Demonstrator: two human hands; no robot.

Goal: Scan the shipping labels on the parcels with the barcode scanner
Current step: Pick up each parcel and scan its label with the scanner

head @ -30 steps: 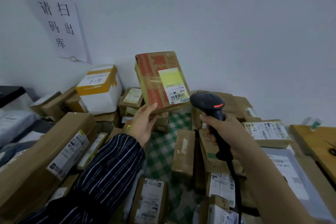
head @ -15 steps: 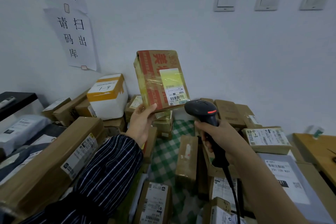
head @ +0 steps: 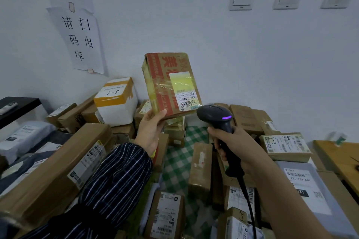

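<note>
My left hand [head: 150, 132] grips the lower left corner of a brown cardboard parcel [head: 165, 75] with red print, holding it upright above the pile. Its shipping label [head: 185, 91], yellowish on top with a barcode at the bottom, faces me. My right hand [head: 235, 145] holds the handle of a black barcode scanner [head: 215, 115] whose head sits just right of and below the label's barcode. A purple light glows on the scanner's head. Its black cable [head: 247, 198] runs down past my forearm.
Many labelled parcels lie around: a long brown box [head: 58, 165] at left, a white box with orange tape [head: 116, 101] behind, a box marked 4-3 [head: 285, 146] and a grey mailer [head: 308, 192] at right. Green checked cloth [head: 178, 163] shows between them. Paper signs [head: 79, 39] hang on the wall.
The scanner's light has turned from red to purple. The parcel and scanner stay in roughly the same relation while my view has tilted upward, showing more wall.
</note>
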